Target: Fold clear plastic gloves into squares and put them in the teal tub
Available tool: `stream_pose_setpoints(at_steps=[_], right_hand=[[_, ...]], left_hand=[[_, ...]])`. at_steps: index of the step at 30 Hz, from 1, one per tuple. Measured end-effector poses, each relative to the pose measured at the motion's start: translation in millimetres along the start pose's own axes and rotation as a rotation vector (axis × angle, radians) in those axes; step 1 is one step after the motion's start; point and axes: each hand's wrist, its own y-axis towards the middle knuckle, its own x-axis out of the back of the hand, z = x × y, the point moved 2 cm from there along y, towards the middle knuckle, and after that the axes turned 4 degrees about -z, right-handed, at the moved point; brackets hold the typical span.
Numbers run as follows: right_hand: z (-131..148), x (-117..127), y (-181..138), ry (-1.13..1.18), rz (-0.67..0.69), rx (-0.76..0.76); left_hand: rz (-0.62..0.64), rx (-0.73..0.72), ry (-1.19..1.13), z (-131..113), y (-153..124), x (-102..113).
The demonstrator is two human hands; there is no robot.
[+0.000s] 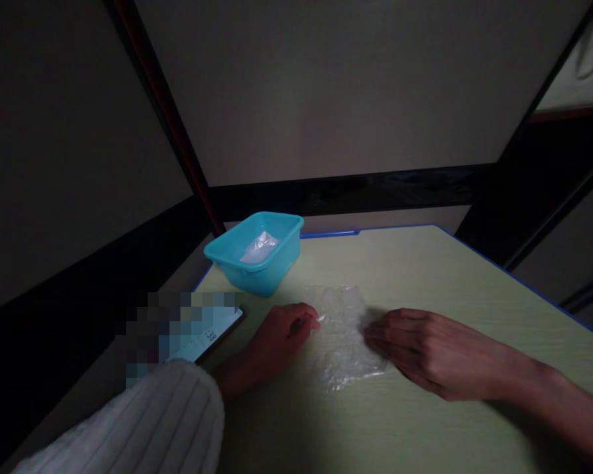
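Note:
A clear plastic bag (343, 329) lies flat on the pale green table (425, 276). My left hand (279, 342), in a white knitted sleeve, has its fingers curled and pinches the bag's left edge. My right hand (429, 352) rests on the bag's right edge with fingers stretched out and pressed flat on it. A turquoise plastic tub (257, 253) stands behind my left hand, with a crumpled clear bag (259, 248) inside it.
A phone (207, 339) with a lit screen lies at the table's left edge, partly blurred out. A dark bed frame and a wall stand behind the table. The room is dim.

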Motion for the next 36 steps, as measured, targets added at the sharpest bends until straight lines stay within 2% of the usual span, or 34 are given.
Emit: stream_pose_setpoints(at_steps=[3, 9, 13, 20, 24, 26, 29, 33, 36], right_hand=[[-4, -3, -1, -0.043, -0.036, 0.022], [-12, -10, 0, -0.042, -0.024, 0.001], [-15, -11, 0, 0.045, -0.022, -0.017], [-14, -2, 0, 0.208, 0.046, -0.071], [-12, 1, 1, 0.267, 0.063, -0.069], [-12, 2, 1, 0.311, 0.059, -0.09], [-16, 2, 1, 0.399, 0.038, -0.184], [-24, -3, 3, 0.541, -0.014, -0.374], [-32, -10, 6, 0.723, -0.04, -0.549]], left_hand=[[0.003, 0.007, -0.004, -1, 1, 0], [-0.023, 0.018, -0.034, -1, 3, 6], [0.006, -0.011, 0.077, -1, 3, 9], [0.151, -0.248, 0.325, -3, -2, 9], [0.198, -0.315, 0.398, -6, -5, 10], [0.203, -0.292, 0.358, -6, -5, 10], [0.205, -0.183, 0.193, -6, -2, 12], [0.174, 0.018, -0.048, -2, 4, 14], [0.13, 0.104, -0.149, 5, 7, 14]])
